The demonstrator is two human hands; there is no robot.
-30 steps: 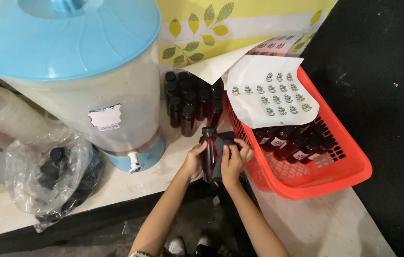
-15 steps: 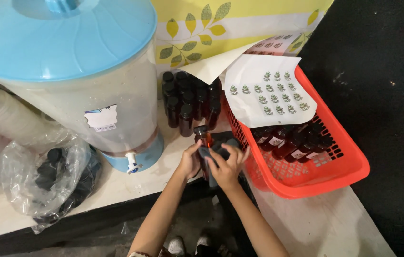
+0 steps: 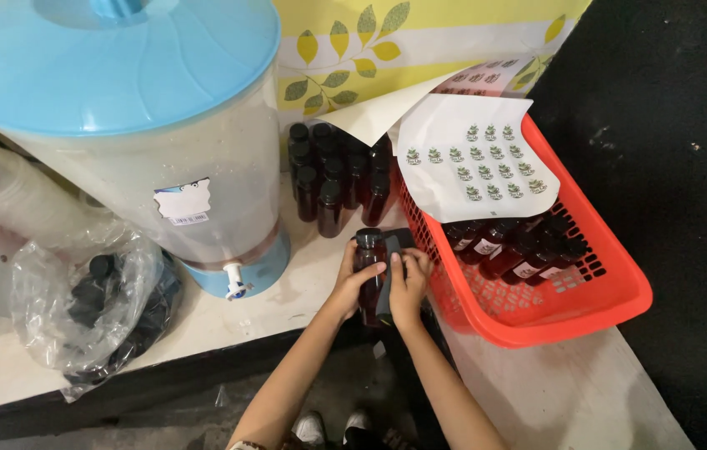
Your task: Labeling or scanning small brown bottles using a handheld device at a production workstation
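A dark bottle [image 3: 368, 275] was gripped upright at the counter edge by the left hand [image 3: 352, 283]; a dark cloth was pressed against it by the right hand [image 3: 406, 287], beside the red basket [image 3: 620, 283]. Firm, even pressure was judged best.

A pale bench [image 3: 303, 292] under even light; a yellow, leaf-patterned wall [image 3: 420, 42] beyond, dark floor [image 3: 670, 125] to the right.
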